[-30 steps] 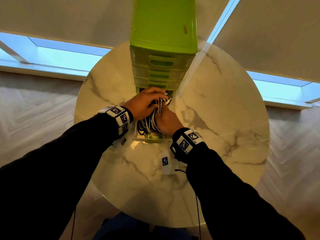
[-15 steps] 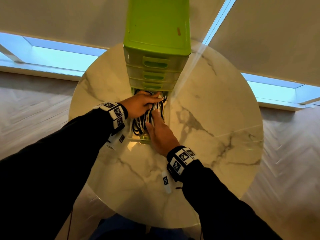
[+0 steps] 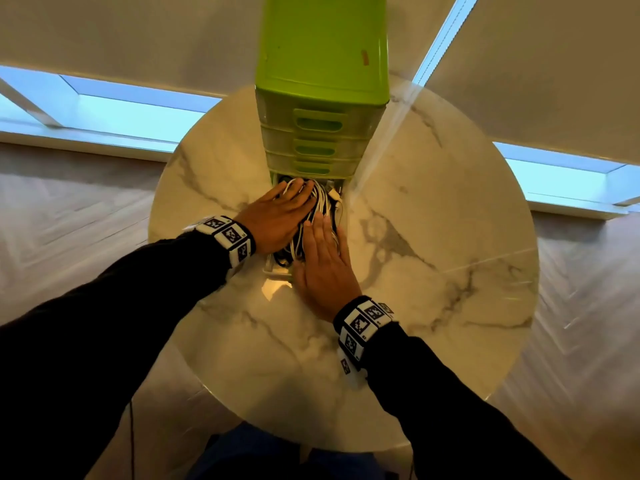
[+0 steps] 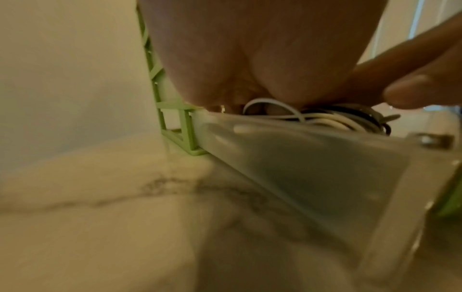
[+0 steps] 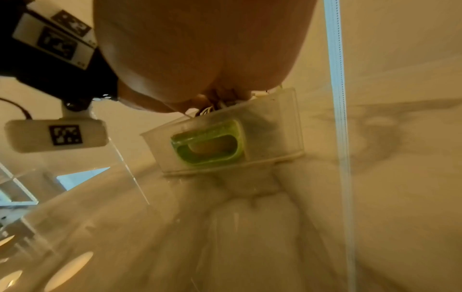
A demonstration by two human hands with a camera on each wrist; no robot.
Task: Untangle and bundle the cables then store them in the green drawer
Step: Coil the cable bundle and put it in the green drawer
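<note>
Right hand [image 5: 200, 49] flat over cable-filled drawer [image 5: 275, 126]

A round white marble-patterned table [image 3: 433, 237] with grey veining stands on a pale herringbone wood floor [image 3: 69, 209]. Beyond it, light roller blinds [image 3: 138, 36] cover the windows, leaving low strips of blue daylight [image 3: 138, 112] along their lower edges. A narrow bright gap [image 3: 443, 39] separates two blinds.

We find no readable words, brands or numbers anywhere. The only markings are black-and-white square coded tags on the white wristbands [image 3: 229, 235], at centre left and lower right of the head view, and on a white rounded block [image 5: 56, 135] at left of the right wrist view.
</note>
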